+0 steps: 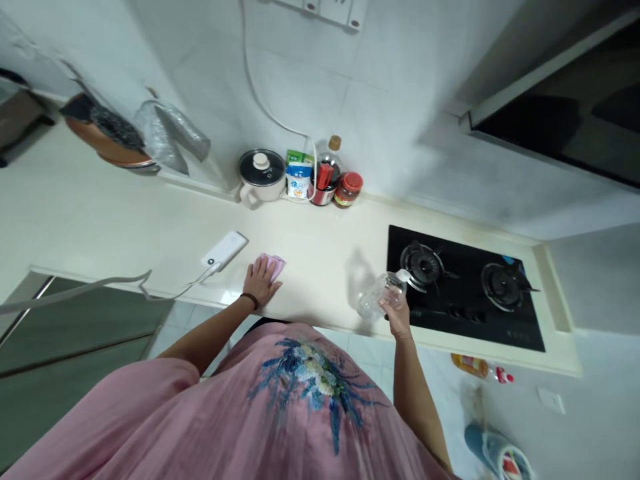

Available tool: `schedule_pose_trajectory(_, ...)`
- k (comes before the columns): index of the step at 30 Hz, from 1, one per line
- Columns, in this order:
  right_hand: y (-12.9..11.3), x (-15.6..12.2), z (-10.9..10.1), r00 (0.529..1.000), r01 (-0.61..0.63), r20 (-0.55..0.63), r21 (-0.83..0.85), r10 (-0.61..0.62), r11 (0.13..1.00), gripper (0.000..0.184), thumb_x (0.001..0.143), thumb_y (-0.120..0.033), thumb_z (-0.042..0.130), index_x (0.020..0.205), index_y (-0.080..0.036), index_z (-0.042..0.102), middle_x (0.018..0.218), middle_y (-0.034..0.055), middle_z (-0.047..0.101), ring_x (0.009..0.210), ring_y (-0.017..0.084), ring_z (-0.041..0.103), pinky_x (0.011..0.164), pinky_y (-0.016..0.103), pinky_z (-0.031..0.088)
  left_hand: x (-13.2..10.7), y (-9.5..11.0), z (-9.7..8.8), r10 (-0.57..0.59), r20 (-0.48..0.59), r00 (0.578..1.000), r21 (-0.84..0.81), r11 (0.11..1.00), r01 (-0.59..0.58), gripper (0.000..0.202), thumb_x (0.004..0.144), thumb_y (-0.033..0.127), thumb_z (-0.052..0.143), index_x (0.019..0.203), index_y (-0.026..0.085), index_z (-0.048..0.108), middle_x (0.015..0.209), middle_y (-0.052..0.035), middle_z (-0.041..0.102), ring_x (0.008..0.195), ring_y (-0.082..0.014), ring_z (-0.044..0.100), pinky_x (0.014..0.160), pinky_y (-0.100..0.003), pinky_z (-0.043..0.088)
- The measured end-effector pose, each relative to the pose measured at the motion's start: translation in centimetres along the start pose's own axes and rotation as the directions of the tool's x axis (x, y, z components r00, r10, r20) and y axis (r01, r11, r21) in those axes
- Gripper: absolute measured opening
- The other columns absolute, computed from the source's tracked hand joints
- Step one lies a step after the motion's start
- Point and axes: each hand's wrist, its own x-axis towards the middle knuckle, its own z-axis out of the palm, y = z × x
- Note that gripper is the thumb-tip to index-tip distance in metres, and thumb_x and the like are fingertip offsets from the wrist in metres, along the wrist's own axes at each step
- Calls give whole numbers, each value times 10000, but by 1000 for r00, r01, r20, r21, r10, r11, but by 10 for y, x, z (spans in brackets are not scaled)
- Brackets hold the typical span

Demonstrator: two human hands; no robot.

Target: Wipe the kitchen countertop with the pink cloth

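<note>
My left hand (260,280) lies on a folded pink cloth (276,267) on the cream countertop (310,257), its fingers stretched over the cloth. A dark bracelet circles that wrist. My right hand (396,313) is wrapped round a clear plastic bottle (373,300) with a white top, tilted beside the left edge of the black gas stove (465,333). Whether the bottle touches the counter I cannot tell. Left of the cloth lies a white power bank (225,250) with a cable plugged into it.
Along the wall stand a small lidded pot (263,177), a white and blue packet (299,181), a dark sauce bottle (330,160) and a red-lidded jar (349,190). A range hood (565,113) overhangs at right. On the floor are an orange bottle (469,365) and a bin (500,453).
</note>
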Motion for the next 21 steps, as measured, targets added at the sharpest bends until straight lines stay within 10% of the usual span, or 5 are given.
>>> schedule_pose_trajectory(5,19,-7,-42,878,141,-467,35,-108,989,982,680,-664,891,1461,-201,517,1448,181,647,1398,354,611,1189,610,496,55,44,-3,6,61,998,-55,999,-3,835,1062,592,492,1762,168,328,1842,-214,136,1714,-443,67,1342,-665,97)
schedule_pose_trajectory(10,35,5,-64,716,167,-682,-44,-151,985,1046,721,-722,832,1538,-210,428,1595,217,497,1508,381,518,1265,663,409,95,107,4,187,173,967,-122,978,-167,847,1057,608,526,1778,227,296,1854,-170,114,1725,-404,24,1357,-637,59)
schedule_pose_trajectory(18,56,-11,-41,684,48,-724,-70,-84,996,1051,840,-677,730,1657,-195,276,1690,251,419,1551,351,485,1259,560,441,46,208,59,764,247,596,-238,644,-727,816,992,603,681,1718,322,435,1846,-101,213,1726,-321,124,1376,-558,78)
schedule_pose_trajectory(21,69,-39,-14,685,-160,-728,-188,-28,969,978,877,-767,608,1608,-154,393,1592,266,519,1537,386,495,1240,594,461,64,217,61,784,225,579,-235,620,-749,753,1017,566,657,1703,327,460,1839,-93,247,1722,-301,150,1379,-564,60)
